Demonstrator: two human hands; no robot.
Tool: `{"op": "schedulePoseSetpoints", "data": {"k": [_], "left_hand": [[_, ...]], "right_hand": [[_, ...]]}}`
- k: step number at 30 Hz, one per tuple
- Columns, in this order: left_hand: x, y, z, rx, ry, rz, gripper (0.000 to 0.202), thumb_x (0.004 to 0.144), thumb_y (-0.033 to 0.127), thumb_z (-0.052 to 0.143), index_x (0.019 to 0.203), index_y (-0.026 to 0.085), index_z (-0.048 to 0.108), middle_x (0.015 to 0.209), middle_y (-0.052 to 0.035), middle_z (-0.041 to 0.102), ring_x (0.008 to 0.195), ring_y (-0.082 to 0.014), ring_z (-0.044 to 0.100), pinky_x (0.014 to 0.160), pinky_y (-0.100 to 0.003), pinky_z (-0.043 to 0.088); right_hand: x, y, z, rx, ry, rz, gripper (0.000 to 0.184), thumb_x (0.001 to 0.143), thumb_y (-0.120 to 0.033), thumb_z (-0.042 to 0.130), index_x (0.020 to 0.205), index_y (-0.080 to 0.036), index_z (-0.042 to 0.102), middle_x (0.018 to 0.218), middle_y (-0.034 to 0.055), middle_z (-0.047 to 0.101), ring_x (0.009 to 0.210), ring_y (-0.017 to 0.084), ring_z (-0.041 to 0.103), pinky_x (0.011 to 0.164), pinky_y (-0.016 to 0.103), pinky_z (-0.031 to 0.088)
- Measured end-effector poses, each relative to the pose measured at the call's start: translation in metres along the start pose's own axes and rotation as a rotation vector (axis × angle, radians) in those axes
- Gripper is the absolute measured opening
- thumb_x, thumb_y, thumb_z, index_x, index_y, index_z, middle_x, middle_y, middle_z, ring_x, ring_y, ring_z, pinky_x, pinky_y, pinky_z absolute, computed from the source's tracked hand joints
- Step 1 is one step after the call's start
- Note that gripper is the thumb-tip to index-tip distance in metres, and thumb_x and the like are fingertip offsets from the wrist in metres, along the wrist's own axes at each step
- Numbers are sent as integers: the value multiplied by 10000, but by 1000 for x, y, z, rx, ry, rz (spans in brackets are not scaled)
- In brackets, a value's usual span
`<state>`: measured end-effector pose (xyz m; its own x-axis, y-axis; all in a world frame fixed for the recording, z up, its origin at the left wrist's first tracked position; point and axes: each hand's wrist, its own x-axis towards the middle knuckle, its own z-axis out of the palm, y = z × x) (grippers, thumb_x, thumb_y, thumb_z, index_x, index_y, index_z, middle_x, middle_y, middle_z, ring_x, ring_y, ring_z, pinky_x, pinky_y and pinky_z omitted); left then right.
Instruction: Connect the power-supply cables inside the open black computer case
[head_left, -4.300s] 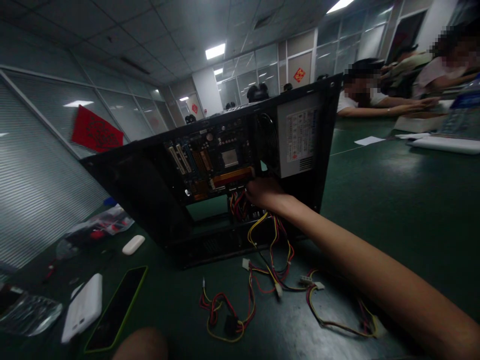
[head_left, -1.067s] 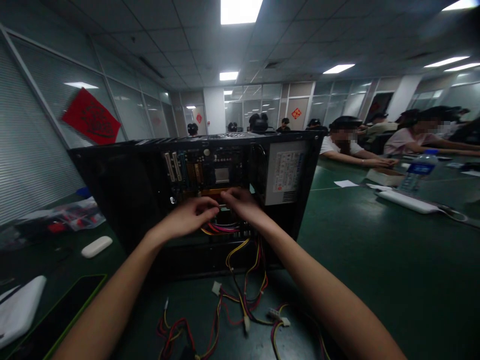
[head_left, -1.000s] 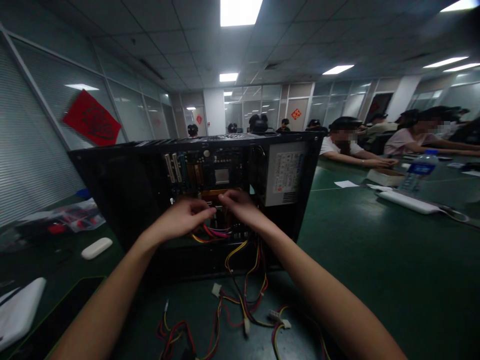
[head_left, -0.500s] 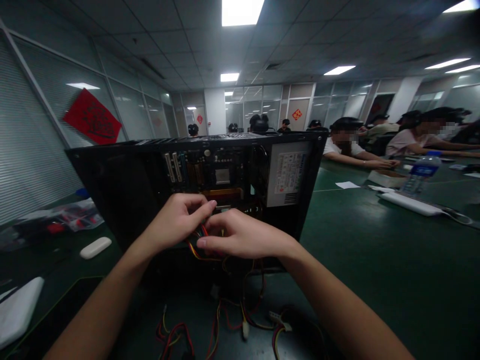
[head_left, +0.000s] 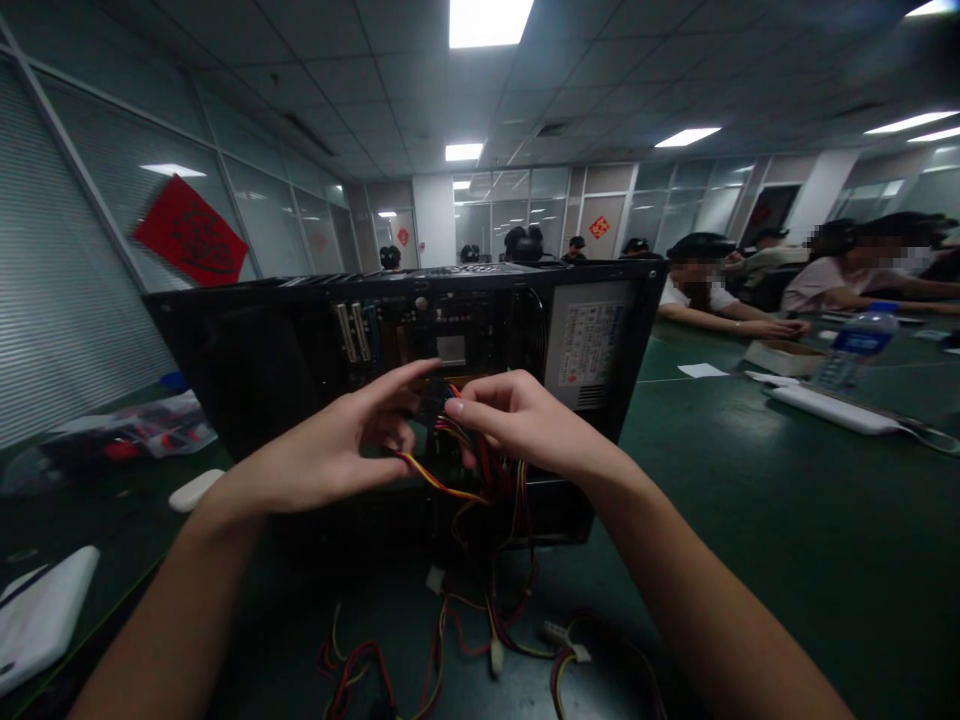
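An open black computer case [head_left: 247,360] stands before me, its motherboard [head_left: 472,320] and power supply [head_left: 589,340] showing. My right hand [head_left: 517,420] pinches a black multi-pin power connector [head_left: 433,402] with coloured wires, holding it up in front of the motherboard. My left hand [head_left: 352,430] is left of the connector, index finger stretched out and thumb spread apart from it, the other fingers curled. A yellow and red cable [head_left: 442,487] runs from the left thumb tip toward the bundle below my right hand. Whether the left fingertips touch the connector is unclear.
Loose power cables [head_left: 491,640] with white plugs lie on the green table [head_left: 720,520] in front of the case. Left are a white case [head_left: 196,490], a white device [head_left: 49,615] and plastic bags [head_left: 127,440]. Rightward are a bottle [head_left: 859,345], a power strip [head_left: 832,408] and people seated.
My hands have drawn apart from close together. The right hand has risen with the connector, bringing it into clear sight. The left hand has opened and shifted slightly left.
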<state>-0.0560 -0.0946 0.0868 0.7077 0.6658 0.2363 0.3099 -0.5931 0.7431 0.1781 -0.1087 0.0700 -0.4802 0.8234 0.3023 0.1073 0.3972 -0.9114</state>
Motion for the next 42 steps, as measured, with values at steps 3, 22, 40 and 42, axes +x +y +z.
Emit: {"op": "schedulePoseSetpoints", "data": {"k": [3, 22, 40, 42], "left_hand": [[4, 4, 4, 134, 192, 59, 762, 830, 255, 724, 1513, 269, 386, 1188, -104, 658, 946, -203, 677, 816, -316, 589], [5, 9, 8, 573, 293, 121, 621, 861, 472, 666, 1391, 170, 553, 769, -11, 699, 658, -150, 638, 628, -226, 518], [6, 6, 8, 536, 242, 117, 628, 840, 454, 692, 1384, 169, 561, 683, 25, 613, 574, -117, 538, 559, -209, 441], [6, 6, 7, 535, 239, 118, 627, 838, 448, 696, 1383, 168, 563, 681, 25, 615, 569, -116, 535, 551, -207, 438]], "right_hand": [[1, 2, 2, 7, 3, 0, 407, 919, -508, 585, 751, -142, 642, 629, -2, 655, 441, 52, 423, 411, 182, 298], [6, 9, 9, -103, 101, -15, 399, 900, -500, 583, 698, -156, 580, 550, -42, 496, 482, 77, 437, 447, 202, 305], [10, 13, 10, -89, 97, -23, 436, 880, -544, 589, 675, -159, 568, 537, -50, 466, 474, 68, 399, 440, 198, 274], [10, 14, 11, -83, 97, -19, 430, 879, -538, 591, 683, -156, 571, 542, -51, 461, 475, 65, 390, 440, 197, 268]]}}
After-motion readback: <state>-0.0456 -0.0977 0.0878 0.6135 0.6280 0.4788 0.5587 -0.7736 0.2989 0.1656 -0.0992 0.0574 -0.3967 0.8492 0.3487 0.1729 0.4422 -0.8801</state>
